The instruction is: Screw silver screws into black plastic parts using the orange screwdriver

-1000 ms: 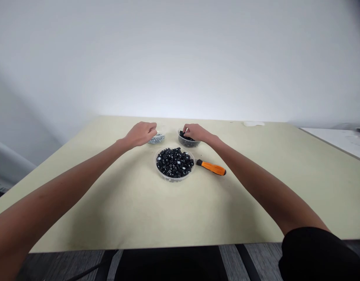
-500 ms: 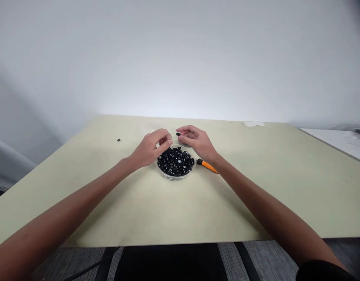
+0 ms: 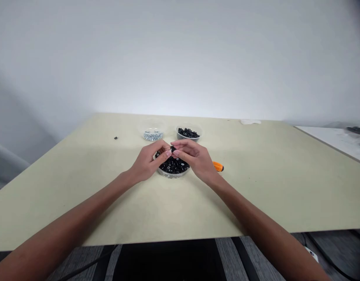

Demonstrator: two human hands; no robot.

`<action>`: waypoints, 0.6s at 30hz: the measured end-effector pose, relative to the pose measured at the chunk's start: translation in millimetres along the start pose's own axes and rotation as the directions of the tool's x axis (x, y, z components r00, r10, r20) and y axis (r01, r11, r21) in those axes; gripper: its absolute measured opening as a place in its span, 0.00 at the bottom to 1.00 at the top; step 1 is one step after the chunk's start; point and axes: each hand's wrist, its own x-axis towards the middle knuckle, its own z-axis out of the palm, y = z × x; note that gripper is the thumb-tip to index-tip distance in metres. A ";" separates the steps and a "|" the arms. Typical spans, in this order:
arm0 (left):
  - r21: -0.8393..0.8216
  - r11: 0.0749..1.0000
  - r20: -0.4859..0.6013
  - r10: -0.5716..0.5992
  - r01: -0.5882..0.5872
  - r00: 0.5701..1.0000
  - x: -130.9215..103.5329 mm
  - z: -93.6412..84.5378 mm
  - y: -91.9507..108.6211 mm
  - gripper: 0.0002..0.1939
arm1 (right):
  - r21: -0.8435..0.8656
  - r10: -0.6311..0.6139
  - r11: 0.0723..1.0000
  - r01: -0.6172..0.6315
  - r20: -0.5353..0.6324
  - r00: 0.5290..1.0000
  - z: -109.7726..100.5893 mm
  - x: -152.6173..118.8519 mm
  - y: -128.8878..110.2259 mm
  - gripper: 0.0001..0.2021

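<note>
1. Head view: left hand point(image 3: 147, 164) and right hand point(image 3: 194, 158) meet fingertip to fingertip over the near dish point(image 3: 171, 174) of black parts on the counter point(image 3: 80, 175).
2. Right grip pinches a small black part point(image 3: 173, 148); left grip pressed together, contents too small to tell.
3. Best kept low over the dish, so a slip lands inside.
4. Behind: dish of silver screws point(image 3: 153, 135), second black-parts dish point(image 3: 188, 133). Orange-handled tool point(image 3: 217, 166) beside right wrist.
</note>
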 end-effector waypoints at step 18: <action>-0.266 0.950 0.024 -0.164 0.164 0.986 -2.1 3.3 9.2 0.11 | 0.152 0.039 0.988 -0.037 -0.010 0.999 -2.4 0.0 6.1 0.11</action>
